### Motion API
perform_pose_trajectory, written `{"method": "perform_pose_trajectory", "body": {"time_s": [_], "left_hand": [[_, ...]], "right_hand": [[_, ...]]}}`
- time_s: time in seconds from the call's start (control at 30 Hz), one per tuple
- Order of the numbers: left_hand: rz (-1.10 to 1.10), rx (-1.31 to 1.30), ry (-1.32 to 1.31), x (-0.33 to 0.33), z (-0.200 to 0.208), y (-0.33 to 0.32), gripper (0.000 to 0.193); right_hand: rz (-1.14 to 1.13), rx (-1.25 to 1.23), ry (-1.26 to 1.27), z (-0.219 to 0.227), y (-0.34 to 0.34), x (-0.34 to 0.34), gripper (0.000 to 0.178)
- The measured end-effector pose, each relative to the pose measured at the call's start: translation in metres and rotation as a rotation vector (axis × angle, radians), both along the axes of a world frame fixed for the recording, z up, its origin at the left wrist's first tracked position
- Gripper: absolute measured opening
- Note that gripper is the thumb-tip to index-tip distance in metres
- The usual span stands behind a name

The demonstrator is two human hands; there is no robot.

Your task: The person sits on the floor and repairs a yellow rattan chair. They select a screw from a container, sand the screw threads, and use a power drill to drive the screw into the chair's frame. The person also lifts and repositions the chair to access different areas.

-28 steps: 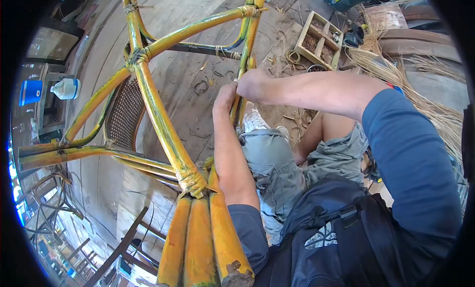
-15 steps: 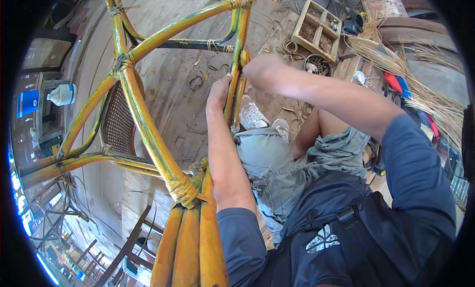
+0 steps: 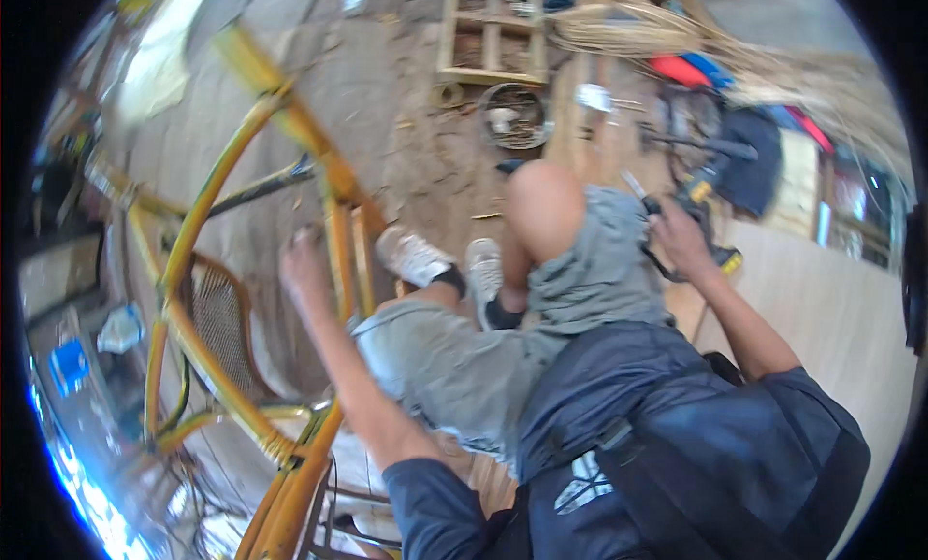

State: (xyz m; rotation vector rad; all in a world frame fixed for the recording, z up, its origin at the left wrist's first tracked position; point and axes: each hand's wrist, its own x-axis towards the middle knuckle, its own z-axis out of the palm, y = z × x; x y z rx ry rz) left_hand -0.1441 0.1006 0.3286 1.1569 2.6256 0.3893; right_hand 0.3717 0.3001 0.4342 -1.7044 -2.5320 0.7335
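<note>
On the right, my right hand (image 3: 680,239) is closed around a yellow-and-black cordless drill (image 3: 704,188); a thin bit seems to point away from me, but blur hides the detail. To the left of my knees stands a yellow-brown rattan chair frame (image 3: 217,343) with dark streaks and bound joints. My left hand (image 3: 305,260) is beside one of its poles (image 3: 339,256), smeared by motion. Whether its fingers touch the pole is unclear. A woven cane panel (image 3: 220,309) shows behind the frame.
Ahead on the wooden floor are a divided wooden box (image 3: 494,77) and a round bowl of scraps (image 3: 515,115). Bundles of rattan strips (image 3: 619,28) lie at the far right. A hammer-like tool (image 3: 701,144) rests beyond the drill, with a pale board (image 3: 802,299) nearer.
My right hand has left the chair pole and swung right to the drill. My view has turned right, and the chair frame appears farther left and tilted. My left hand is lower.
</note>
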Motion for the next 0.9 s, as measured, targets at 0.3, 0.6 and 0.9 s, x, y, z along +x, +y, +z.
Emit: {"method": "perform_pose_trajectory", "body": {"time_s": [0.3,0.6,0.9], "left_hand": [[0.161,-0.141,-0.238,0.079,0.132,-0.012,0.047],[0.105,-0.177,-0.194,0.103,0.153,-0.012,0.044],[-0.137,0.111,-0.352,0.165,0.157,0.051,0.036]], "right_hand": [[0.105,-0.073,-0.256,-0.019,-0.065,0.130,0.028],[-0.206,0.265,-0.185,-0.041,0.010,0.136,0.049],[-0.352,0.056,-0.272,-0.071,0.030,0.165,0.086]]}}
